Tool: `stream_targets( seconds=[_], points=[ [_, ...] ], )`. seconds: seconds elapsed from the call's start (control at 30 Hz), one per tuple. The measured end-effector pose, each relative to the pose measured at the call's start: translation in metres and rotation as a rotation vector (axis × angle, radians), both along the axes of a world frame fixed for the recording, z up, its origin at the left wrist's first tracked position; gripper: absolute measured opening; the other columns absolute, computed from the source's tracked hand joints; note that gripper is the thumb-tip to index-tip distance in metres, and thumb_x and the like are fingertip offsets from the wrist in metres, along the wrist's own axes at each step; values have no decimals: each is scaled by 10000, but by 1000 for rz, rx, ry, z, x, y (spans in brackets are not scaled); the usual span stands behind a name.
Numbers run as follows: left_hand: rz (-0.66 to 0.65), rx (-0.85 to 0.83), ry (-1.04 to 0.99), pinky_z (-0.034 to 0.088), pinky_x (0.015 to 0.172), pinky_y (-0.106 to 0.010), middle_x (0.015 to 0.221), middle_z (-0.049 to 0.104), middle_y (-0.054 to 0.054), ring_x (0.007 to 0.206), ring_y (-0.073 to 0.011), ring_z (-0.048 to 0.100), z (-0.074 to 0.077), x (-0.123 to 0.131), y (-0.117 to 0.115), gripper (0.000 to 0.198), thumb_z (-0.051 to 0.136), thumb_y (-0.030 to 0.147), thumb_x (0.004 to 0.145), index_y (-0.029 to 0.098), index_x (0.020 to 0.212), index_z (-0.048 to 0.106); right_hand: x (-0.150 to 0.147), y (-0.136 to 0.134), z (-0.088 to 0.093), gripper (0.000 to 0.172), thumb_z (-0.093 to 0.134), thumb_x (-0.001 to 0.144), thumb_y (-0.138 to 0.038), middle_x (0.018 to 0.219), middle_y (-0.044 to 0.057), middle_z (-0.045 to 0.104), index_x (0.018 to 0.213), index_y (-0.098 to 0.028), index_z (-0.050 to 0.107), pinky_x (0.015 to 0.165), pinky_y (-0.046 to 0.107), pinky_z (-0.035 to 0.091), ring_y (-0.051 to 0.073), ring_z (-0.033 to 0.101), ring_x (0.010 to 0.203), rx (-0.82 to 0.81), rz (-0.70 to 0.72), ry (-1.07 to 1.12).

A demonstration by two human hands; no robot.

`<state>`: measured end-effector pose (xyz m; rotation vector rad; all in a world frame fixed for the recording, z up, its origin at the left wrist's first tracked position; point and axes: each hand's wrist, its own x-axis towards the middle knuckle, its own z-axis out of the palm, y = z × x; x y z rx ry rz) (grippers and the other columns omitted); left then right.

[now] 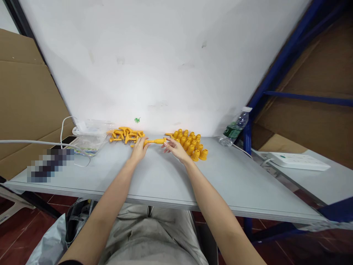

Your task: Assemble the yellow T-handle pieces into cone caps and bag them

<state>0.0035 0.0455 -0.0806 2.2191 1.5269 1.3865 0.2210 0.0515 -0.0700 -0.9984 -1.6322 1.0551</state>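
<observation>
A yellow plastic rod [156, 141] with a ribbed middle section lies level between my two hands, just above or on the grey table. My left hand [139, 149] is closed around its left end, which the fingers partly hide. At the other end, my right hand [174, 148] pinches the wider tip between thumb and fingers. Behind my left hand is a loose heap of yellow T-shaped handles [125, 133], with small metal chains among them. Several yellow cone-shaped caps [191, 141] stand upright in rows to the right of my right hand.
A clear plastic bottle [234, 129] leans at the back right of the table [165, 176]. To the left lie a plastic bag [92, 141], a phone [67, 141] and a white cable [41, 141]. A white power strip [300, 161] rests on the surface at right.
</observation>
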Motion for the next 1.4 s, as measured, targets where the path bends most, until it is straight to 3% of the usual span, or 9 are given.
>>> stream_targets(
  seconds=[0.2, 0.33, 0.7, 0.87, 1.0, 1.1, 1.2, 1.3, 1.4],
  points=[
    [-33, 17, 5, 473, 935, -376, 1135, 626, -93, 1053, -224, 597, -1, 2, 0, 238, 530, 273, 904, 212, 1129, 576, -6, 0, 0, 510, 579, 751, -703, 686, 36, 675, 821, -198, 599, 554, 291, 492, 145, 609, 530, -13, -87, 7],
    [-37, 31, 5, 459, 963, -390, 1127, 626, -92, 1075, -227, 588, -4, 3, 2, 245, 522, 279, 906, 217, 1138, 573, -9, -2, 1, 527, 550, 737, -753, 646, 34, 671, 695, -228, 529, 516, 298, 484, 154, 605, 512, -36, -116, 10],
    [-55, 34, 30, 463, 958, -368, 1174, 609, -97, 1106, -219, 581, -5, 3, 1, 281, 520, 288, 909, 218, 1180, 555, -13, -3, 1, 447, 572, 785, -682, 634, 31, 641, 752, -239, 521, 505, 310, 510, 160, 622, 486, -228, -82, 140],
    [-53, -14, 52, 494, 882, -336, 1198, 597, -97, 965, -194, 620, -4, 4, -1, 322, 526, 322, 910, 220, 1215, 549, -13, -1, 0, 397, 582, 811, -630, 679, 50, 659, 800, -237, 525, 577, 353, 570, 187, 653, 529, -303, -62, 247],
    [-42, -63, 52, 512, 839, -344, 1334, 528, -117, 812, -164, 648, -3, 7, -4, 339, 516, 356, 914, 231, 1227, 556, -16, 2, -3, 312, 571, 850, -539, 821, 94, 703, 857, -227, 555, 703, 384, 594, 223, 707, 706, -336, -31, 367],
    [-7, -85, 15, 521, 833, -366, 1490, 376, -141, 825, -172, 669, -1, 8, -7, 372, 489, 377, 924, 237, 1264, 541, -19, 6, -9, 297, 581, 836, -516, 909, 106, 704, 889, -225, 554, 790, 403, 584, 245, 712, 838, -229, -115, 400],
    [25, -78, -16, 521, 846, -378, 1515, 341, -147, 866, -186, 672, -1, 8, -8, 383, 445, 370, 939, 233, 1288, 527, -20, 11, -17, 361, 637, 779, -509, 1011, 107, 691, 973, -223, 534, 859, 432, 555, 244, 704, 859, -26, -290, 316],
    [33, -73, -23, 518, 860, -377, 1479, 394, -140, 845, -175, 665, -4, 8, -7, 366, 432, 354, 942, 223, 1266, 542, -17, 17, -24, 416, 629, 785, -457, 1143, 128, 665, 1111, -213, 541, 921, 462, 510, 257, 677, 946, 207, -429, 79],
    [30, -62, -16, 517, 866, -381, 1433, 451, -133, 823, -169, 654, -8, 9, -4, 351, 441, 337, 936, 218, 1246, 553, -15, 26, -27, 360, 565, 842, -365, 1178, 154, 660, 1154, -186, 575, 994, 499, 437, 291, 632, 1063, 396, -463, -250]
  ],
)
